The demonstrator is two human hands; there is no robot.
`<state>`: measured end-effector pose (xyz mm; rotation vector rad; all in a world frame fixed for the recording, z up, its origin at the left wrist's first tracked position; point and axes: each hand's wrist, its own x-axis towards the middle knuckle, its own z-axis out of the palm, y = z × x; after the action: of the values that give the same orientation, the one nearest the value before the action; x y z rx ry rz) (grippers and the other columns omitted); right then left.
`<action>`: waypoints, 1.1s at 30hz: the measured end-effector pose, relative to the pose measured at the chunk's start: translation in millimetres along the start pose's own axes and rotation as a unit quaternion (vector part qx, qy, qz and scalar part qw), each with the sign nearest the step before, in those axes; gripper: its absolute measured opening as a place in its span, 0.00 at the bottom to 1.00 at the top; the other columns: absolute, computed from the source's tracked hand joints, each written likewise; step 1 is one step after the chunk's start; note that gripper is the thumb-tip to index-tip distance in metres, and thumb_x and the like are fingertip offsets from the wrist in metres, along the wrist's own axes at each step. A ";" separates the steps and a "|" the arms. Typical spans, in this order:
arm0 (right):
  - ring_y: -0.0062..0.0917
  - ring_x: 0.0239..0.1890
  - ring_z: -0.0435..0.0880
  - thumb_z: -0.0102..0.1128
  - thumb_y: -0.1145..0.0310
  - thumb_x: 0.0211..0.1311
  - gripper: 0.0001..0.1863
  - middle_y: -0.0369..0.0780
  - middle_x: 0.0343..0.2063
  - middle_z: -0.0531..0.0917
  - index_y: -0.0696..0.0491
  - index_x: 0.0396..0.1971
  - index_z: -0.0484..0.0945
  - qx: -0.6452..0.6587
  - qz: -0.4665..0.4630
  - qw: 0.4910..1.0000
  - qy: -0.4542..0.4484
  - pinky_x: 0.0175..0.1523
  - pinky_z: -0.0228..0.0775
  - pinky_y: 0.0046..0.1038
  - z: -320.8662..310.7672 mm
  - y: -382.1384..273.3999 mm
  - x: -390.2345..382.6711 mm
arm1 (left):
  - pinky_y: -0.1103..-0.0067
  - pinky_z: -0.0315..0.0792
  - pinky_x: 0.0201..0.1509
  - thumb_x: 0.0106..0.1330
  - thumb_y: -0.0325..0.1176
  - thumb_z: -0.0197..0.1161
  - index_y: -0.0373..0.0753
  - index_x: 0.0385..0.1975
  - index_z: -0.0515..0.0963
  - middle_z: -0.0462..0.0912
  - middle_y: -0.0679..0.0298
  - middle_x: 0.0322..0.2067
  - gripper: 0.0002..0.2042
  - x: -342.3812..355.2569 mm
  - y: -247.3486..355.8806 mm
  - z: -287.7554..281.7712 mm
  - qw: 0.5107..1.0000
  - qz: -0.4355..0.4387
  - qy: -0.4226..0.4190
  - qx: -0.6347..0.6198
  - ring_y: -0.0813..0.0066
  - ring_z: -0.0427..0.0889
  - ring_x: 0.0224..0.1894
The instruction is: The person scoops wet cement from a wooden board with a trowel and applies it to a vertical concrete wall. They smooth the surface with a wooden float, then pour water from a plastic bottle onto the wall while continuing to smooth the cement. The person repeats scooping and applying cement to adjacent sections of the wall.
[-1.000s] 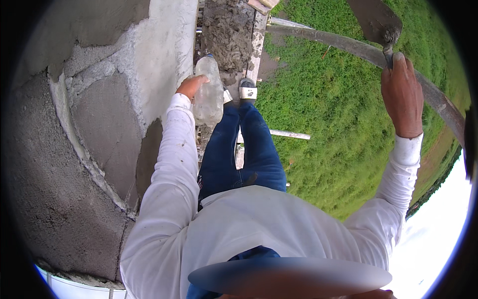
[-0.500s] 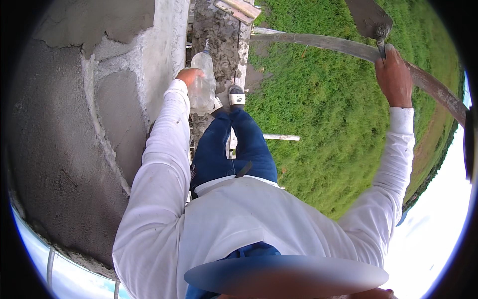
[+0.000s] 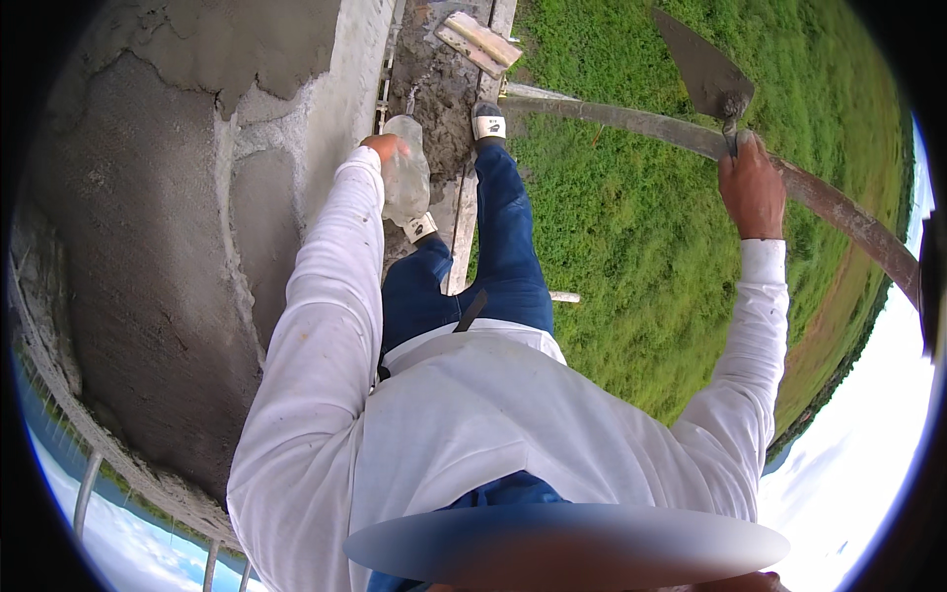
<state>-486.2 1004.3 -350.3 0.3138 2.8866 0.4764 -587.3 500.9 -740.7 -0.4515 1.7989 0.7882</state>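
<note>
The grass (image 3: 621,227) on the right is bright green. The wall (image 3: 158,247) on the left is dark grey with pale, nearly white streaks. The shirt (image 3: 464,414) at the bottom is white, with tiny dark specks on one sleeve. The pants (image 3: 510,232) in the middle are blue. The bottle (image 3: 407,189) at the top middle is see-through and a bit cloudy. The trowel (image 3: 704,74) at the upper right is brownish grey. The sandals (image 3: 489,127) near the top have white straps with black marks.
</note>
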 end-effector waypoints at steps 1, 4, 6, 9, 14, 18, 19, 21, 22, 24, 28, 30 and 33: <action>0.51 0.42 0.89 0.56 0.61 0.73 0.15 0.47 0.55 0.84 0.55 0.51 0.75 -0.003 0.001 1.000 -0.002 0.45 0.84 0.50 -0.9 -0.9 0.7 | 0.66 0.75 0.59 0.48 0.44 0.72 0.32 0.53 0.84 0.85 0.47 0.54 0.31 0.3 0.8 -0.6 1.000 -0.012 0.002 -0.010 0.53 0.83 0.52; 0.52 0.42 0.89 0.55 0.63 0.71 0.14 0.49 0.59 0.82 0.55 0.50 0.74 -0.004 0.001 1.000 -0.008 0.45 0.83 0.51 -4.8 -5.1 2.3 | 0.66 0.75 0.60 0.49 0.45 0.73 0.32 0.52 0.84 0.85 0.46 0.54 0.31 2.8 3.3 -2.1 0.998 0.051 -0.017 0.042 0.52 0.84 0.53; 0.52 0.43 0.88 0.55 0.65 0.70 0.14 0.49 0.61 0.80 0.56 0.50 0.74 0.007 0.026 0.999 -0.046 0.46 0.83 0.51 -6.9 -7.5 2.7 | 0.67 0.75 0.60 0.49 0.46 0.73 0.31 0.52 0.84 0.85 0.46 0.54 0.31 7.9 6.7 -2.1 0.999 0.012 -0.011 0.032 0.53 0.84 0.53; 0.53 0.44 0.88 0.55 0.69 0.68 0.14 0.50 0.62 0.80 0.56 0.50 0.74 0.025 0.043 0.997 -0.067 0.47 0.83 0.51 -8.0 -10.2 4.1 | 0.68 0.75 0.59 0.50 0.46 0.73 0.30 0.51 0.85 0.86 0.45 0.53 0.31 19.9 11.9 3.4 0.999 -0.014 0.021 0.037 0.54 0.85 0.53; 0.49 0.44 0.88 0.55 0.71 0.67 0.14 0.49 0.59 0.80 0.57 0.51 0.74 0.085 0.031 0.996 -0.012 0.43 0.82 0.48 3.5 -20.4 11.6 | 0.68 0.77 0.55 0.49 0.47 0.73 0.30 0.47 0.86 0.88 0.47 0.48 0.30 42.3 14.8 12.6 0.996 -0.031 0.051 0.060 0.55 0.87 0.48; 0.48 0.41 0.88 0.58 0.70 0.67 0.17 0.51 0.53 0.83 0.57 0.54 0.73 0.163 -0.004 0.986 -0.018 0.39 0.81 0.46 47.0 -55.3 32.5 | 0.67 0.77 0.58 0.47 0.47 0.74 0.27 0.49 0.85 0.86 0.44 0.51 0.32 50.7 8.1 13.2 0.999 -0.029 0.010 0.030 0.51 0.85 0.53; 0.47 0.39 0.88 0.59 0.70 0.66 0.18 0.51 0.50 0.84 0.57 0.55 0.72 0.180 -0.026 0.983 -0.012 0.37 0.81 0.46 64.0 -66.7 42.2 | 0.67 0.78 0.54 0.47 0.47 0.74 0.28 0.46 0.86 0.88 0.45 0.47 0.30 51.0 5.9 14.2 0.999 -0.019 0.031 0.032 0.53 0.87 0.48; 0.49 0.34 0.88 0.62 0.68 0.66 0.18 0.52 0.37 0.87 0.54 0.53 0.72 0.214 -0.002 0.972 -0.099 0.35 0.79 0.48 111.1 -101.5 65.3 | 0.68 0.79 0.50 0.48 0.46 0.73 0.30 0.43 0.88 0.89 0.46 0.42 0.27 51.1 1.4 17.3 0.998 -0.034 0.044 0.020 0.56 0.88 0.43; 0.51 0.31 0.88 0.63 0.66 0.66 0.18 0.51 0.30 0.87 0.52 0.53 0.72 0.269 -0.015 0.960 -0.083 0.33 0.79 0.50 138.9 -122.9 80.2 | 0.68 0.79 0.50 0.48 0.47 0.73 0.30 0.43 0.87 0.89 0.47 0.42 0.27 52.2 0.5 18.4 0.998 -0.029 0.056 0.020 0.56 0.88 0.43; 0.54 0.38 0.88 0.61 0.61 0.68 0.19 0.54 0.35 0.88 0.54 0.54 0.74 0.301 -0.004 0.938 -0.172 0.43 0.79 0.53 196.6 -164.4 114.4 | 0.68 0.78 0.50 0.49 0.47 0.72 0.30 0.45 0.87 0.89 0.47 0.43 0.28 54.7 -0.6 22.6 0.997 -0.027 0.066 0.025 0.55 0.88 0.43; 0.55 0.49 0.86 0.57 0.56 0.68 0.22 0.56 0.44 0.87 0.56 0.54 0.76 0.303 0.021 0.915 -0.265 0.57 0.77 0.51 311.4 -255.4 181.3 | 0.67 0.78 0.50 0.54 0.44 0.71 0.32 0.54 0.83 0.89 0.51 0.44 0.29 63.0 1.6 30.4 0.996 -0.020 0.082 -0.007 0.59 0.87 0.44; 0.53 0.52 0.86 0.56 0.56 0.68 0.23 0.56 0.47 0.87 0.57 0.54 0.76 0.301 0.022 0.903 -0.305 0.60 0.77 0.50 360.7 -300.1 208.9 | 0.68 0.78 0.52 0.56 0.42 0.71 0.33 0.55 0.82 0.88 0.52 0.46 0.28 64.5 1.2 35.6 0.994 -0.037 0.059 -0.079 0.61 0.87 0.44; 0.51 0.56 0.85 0.54 0.60 0.69 0.19 0.55 0.52 0.86 0.54 0.55 0.76 0.307 0.010 0.894 -0.326 0.62 0.76 0.47 420.5 -363.7 256.1 | 0.69 0.78 0.50 0.59 0.44 0.69 0.35 0.56 0.81 0.89 0.55 0.43 0.27 68.8 0.9 38.7 0.983 -0.024 0.043 -0.175 0.62 0.87 0.41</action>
<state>-699.2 852.4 -903.6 0.4806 2.2774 -0.4842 -586.1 533.3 -812.6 -0.7653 1.7235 1.0691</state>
